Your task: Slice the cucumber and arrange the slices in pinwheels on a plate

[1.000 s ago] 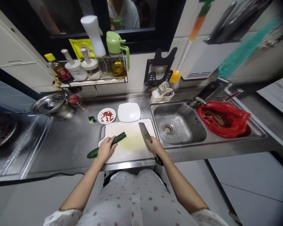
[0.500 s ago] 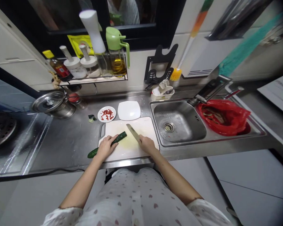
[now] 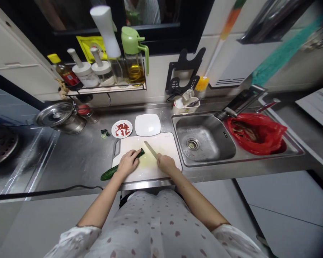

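Observation:
My left hand is closed over a dark green cucumber, which lies slantwise across the left part of a white cutting board. The cucumber's lower end sticks out past the board's edge, and its cut upper end shows beyond my fingertips. In my right hand is a kitchen knife, gripped by the handle. Its blade points up and to the left over the board, a little to the right of the cucumber's cut end, with a gap between them.
Behind the board stand a small plate with chopped red pieces and a white square plate. Dark green scraps lie to the left. A sink is at right, with a red plastic bag beyond it. A lidded pot stands left.
My left hand has slid up along the cucumber toward its cut end, leaving more of the lower end uncovered. The knife and my right hand have hardly moved.

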Demonstrator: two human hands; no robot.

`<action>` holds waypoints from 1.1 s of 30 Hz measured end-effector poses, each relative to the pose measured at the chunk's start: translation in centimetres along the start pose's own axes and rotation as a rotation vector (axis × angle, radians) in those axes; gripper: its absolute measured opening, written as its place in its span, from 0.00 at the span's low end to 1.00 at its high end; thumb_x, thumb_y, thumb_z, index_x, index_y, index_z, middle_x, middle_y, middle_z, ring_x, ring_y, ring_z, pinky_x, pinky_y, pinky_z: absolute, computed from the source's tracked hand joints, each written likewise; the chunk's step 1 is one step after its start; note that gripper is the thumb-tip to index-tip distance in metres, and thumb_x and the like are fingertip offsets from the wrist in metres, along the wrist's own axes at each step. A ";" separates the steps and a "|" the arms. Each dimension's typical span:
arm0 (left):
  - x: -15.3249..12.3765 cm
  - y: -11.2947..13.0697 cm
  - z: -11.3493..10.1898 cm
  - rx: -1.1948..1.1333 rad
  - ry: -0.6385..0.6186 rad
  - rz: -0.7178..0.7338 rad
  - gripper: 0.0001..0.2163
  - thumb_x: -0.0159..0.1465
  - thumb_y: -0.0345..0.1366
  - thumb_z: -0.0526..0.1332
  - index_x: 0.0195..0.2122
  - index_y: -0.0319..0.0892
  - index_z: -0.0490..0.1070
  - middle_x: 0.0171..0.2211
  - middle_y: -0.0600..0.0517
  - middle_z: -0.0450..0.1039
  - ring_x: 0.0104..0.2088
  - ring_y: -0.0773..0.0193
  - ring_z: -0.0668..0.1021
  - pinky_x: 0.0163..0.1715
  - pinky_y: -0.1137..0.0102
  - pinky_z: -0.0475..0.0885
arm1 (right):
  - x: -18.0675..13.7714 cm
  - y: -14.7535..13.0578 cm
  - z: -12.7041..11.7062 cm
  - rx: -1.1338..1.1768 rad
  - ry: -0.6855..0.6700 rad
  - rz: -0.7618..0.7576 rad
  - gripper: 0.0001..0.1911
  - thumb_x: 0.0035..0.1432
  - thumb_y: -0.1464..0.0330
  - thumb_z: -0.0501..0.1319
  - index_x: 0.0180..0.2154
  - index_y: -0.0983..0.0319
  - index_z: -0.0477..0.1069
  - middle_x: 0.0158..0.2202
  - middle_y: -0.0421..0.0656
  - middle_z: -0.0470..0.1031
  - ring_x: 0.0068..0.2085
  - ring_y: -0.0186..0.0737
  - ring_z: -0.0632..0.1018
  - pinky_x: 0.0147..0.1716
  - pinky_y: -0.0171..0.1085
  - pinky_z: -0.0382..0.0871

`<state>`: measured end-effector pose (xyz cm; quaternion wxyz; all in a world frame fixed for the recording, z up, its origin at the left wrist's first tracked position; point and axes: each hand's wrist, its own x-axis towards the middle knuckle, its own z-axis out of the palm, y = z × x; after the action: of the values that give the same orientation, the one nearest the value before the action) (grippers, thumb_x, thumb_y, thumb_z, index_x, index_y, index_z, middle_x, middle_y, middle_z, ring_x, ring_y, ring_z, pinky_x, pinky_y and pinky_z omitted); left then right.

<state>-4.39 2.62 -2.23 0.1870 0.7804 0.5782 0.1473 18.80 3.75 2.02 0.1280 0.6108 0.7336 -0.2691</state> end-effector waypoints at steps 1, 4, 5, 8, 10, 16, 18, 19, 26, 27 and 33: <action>0.2 0.0 0.1 0.004 -0.005 0.014 0.21 0.67 0.38 0.52 0.61 0.48 0.65 0.48 0.46 0.70 0.48 0.57 0.72 0.52 0.62 0.67 | 0.0 0.0 0.0 0.000 0.003 -0.003 0.15 0.65 0.71 0.46 0.49 0.62 0.65 0.42 0.51 0.77 0.44 0.48 0.78 0.40 0.41 0.66; 0.5 -0.2 0.4 0.032 -0.007 0.041 0.19 0.68 0.39 0.51 0.59 0.49 0.67 0.46 0.47 0.70 0.46 0.58 0.72 0.50 0.63 0.68 | 0.0 0.1 0.0 0.000 0.012 -0.003 0.14 0.66 0.69 0.45 0.48 0.62 0.65 0.42 0.51 0.77 0.44 0.47 0.78 0.40 0.40 0.66; 0.5 -0.2 0.5 0.040 -0.008 0.056 0.19 0.68 0.39 0.51 0.59 0.50 0.68 0.46 0.47 0.70 0.46 0.59 0.72 0.50 0.63 0.68 | 0.0 0.1 0.1 0.003 0.018 -0.004 0.14 0.67 0.69 0.45 0.48 0.62 0.65 0.42 0.51 0.77 0.44 0.47 0.78 0.40 0.40 0.66; 0.5 -0.4 0.6 0.046 -0.019 0.115 0.19 0.68 0.40 0.52 0.59 0.51 0.68 0.46 0.46 0.69 0.45 0.59 0.72 0.51 0.62 0.68 | -0.3 -0.1 0.2 0.016 0.034 0.004 0.14 0.68 0.68 0.45 0.48 0.61 0.65 0.42 0.50 0.77 0.43 0.47 0.78 0.39 0.39 0.65; 0.5 -0.5 0.6 0.035 -0.020 0.139 0.19 0.68 0.41 0.52 0.59 0.51 0.69 0.46 0.46 0.69 0.45 0.59 0.72 0.51 0.62 0.68 | -0.6 -0.3 0.3 0.024 0.044 0.007 0.13 0.68 0.67 0.45 0.48 0.61 0.64 0.42 0.50 0.77 0.43 0.46 0.78 0.39 0.38 0.65; 0.5 -0.7 1.2 0.018 0.013 0.142 0.19 0.68 0.40 0.52 0.58 0.49 0.70 0.46 0.46 0.69 0.44 0.59 0.71 0.50 0.62 0.68 | -1.4 -1.4 0.3 0.039 0.074 -0.029 0.13 0.68 0.67 0.46 0.48 0.61 0.64 0.41 0.49 0.77 0.42 0.45 0.78 0.38 0.37 0.64; 0.4 -0.6 1.3 0.037 0.019 0.137 0.19 0.68 0.40 0.52 0.58 0.49 0.70 0.46 0.45 0.69 0.45 0.59 0.71 0.51 0.61 0.68 | -1.4 -1.7 0.2 0.045 0.078 -0.036 0.13 0.68 0.67 0.46 0.48 0.61 0.64 0.41 0.49 0.77 0.42 0.45 0.78 0.38 0.37 0.64; 0.3 -0.6 1.4 0.047 0.021 0.137 0.19 0.68 0.40 0.52 0.58 0.49 0.70 0.46 0.45 0.69 0.45 0.58 0.71 0.51 0.61 0.68 | -1.4 -1.8 0.3 0.049 0.079 -0.039 0.13 0.68 0.67 0.45 0.48 0.61 0.64 0.41 0.49 0.77 0.41 0.45 0.78 0.38 0.37 0.64; 0.2 -0.6 1.6 0.071 0.051 0.160 0.19 0.68 0.38 0.52 0.59 0.49 0.68 0.46 0.45 0.68 0.45 0.59 0.70 0.50 0.62 0.69 | -1.3 -2.4 0.5 0.074 0.078 -0.050 0.15 0.68 0.66 0.45 0.49 0.61 0.65 0.41 0.49 0.77 0.41 0.45 0.77 0.38 0.36 0.64; 0.2 -0.6 1.6 0.074 0.062 0.169 0.19 0.68 0.38 0.52 0.59 0.49 0.68 0.46 0.46 0.68 0.45 0.59 0.70 0.50 0.62 0.70 | -1.3 -2.4 0.5 0.073 0.076 -0.050 0.15 0.67 0.66 0.45 0.49 0.62 0.65 0.41 0.49 0.77 0.41 0.44 0.77 0.38 0.36 0.64; 0.2 -0.8 1.8 0.102 0.104 0.211 0.19 0.68 0.38 0.53 0.59 0.48 0.68 0.45 0.46 0.68 0.44 0.59 0.70 0.48 0.63 0.71 | -1.3 -2.7 0.4 0.064 0.069 -0.045 0.16 0.67 0.67 0.45 0.49 0.62 0.66 0.41 0.50 0.77 0.42 0.45 0.77 0.38 0.36 0.64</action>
<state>-4.18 2.85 -4.25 0.1003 0.8367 0.5086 0.1768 16.47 2.15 3.01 0.0767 0.6068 0.7422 -0.2740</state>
